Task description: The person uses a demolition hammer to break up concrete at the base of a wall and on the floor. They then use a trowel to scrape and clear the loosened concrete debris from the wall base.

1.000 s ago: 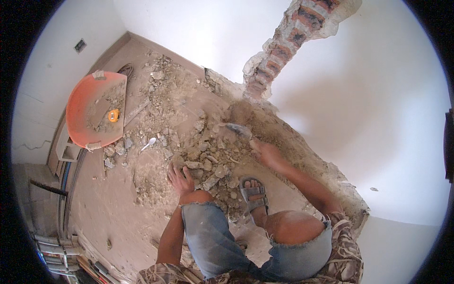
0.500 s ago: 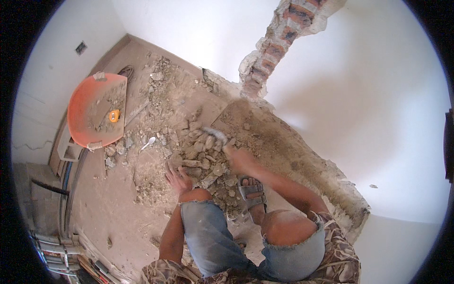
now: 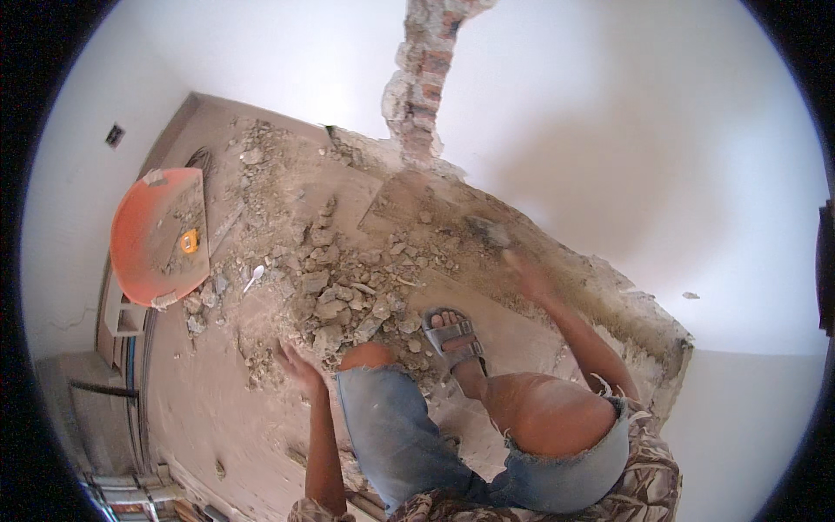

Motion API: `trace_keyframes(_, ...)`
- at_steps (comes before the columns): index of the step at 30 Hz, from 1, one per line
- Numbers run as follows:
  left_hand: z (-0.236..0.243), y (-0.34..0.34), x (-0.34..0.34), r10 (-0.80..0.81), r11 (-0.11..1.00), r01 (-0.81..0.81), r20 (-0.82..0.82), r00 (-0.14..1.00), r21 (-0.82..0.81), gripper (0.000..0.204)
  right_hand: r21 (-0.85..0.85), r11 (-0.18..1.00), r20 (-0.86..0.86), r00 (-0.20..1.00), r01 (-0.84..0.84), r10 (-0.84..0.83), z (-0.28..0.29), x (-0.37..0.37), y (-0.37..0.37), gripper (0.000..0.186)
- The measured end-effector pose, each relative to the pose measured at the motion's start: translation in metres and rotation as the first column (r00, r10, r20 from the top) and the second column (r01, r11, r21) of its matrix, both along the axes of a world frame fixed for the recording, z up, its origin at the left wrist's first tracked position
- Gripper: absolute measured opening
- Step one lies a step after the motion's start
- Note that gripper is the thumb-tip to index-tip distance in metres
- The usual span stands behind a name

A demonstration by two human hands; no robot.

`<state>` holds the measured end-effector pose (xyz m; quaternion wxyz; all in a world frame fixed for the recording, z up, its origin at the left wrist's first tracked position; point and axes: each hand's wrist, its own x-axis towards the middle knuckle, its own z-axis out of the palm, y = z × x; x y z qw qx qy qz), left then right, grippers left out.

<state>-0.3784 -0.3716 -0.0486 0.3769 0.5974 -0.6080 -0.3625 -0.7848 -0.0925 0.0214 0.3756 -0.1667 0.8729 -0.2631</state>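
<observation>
My right hand, smeared by motion, is closed round the handle of a trowel. Its grey blade is blurred and lies over the dusty strip of floor along the broken wall foot. My left hand hovers beside my left knee with its fingers apart, holding nothing. Between the two hands spreads a heap of rubble, broken lumps of mortar and brick, just beyond my knees. My sandalled right foot stands at the heap's right edge.
An orange tub, cut straight on one side, lies at the left with a yellow tape measure in it. Near it is a white plastic spoon. Exposed brick runs up the white wall. Cables lie at the far left.
My right hand has swung the trowel away from the heap, rightward toward the wall. Rubble has spread lower and wider. My left hand has drawn back slightly, and the view has shifted.
</observation>
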Motion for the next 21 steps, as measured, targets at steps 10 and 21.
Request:
trace_keyframes(10,0.141,0.089,-0.030,-0.783,0.622,0.772,0.080,0.617,0.131,0.051,0.223,0.921,-0.408,0.828,-0.319,0.386,-0.075,-0.009,-0.003,0.051)
trace_keyframes(21,0.138,0.079,-0.013,-0.738,0.664,0.731,-0.022,0.675,0.155,0.051,0.115,0.926,-0.406,0.834,-0.359,0.373,-0.061,-0.021,-0.064,0.046)
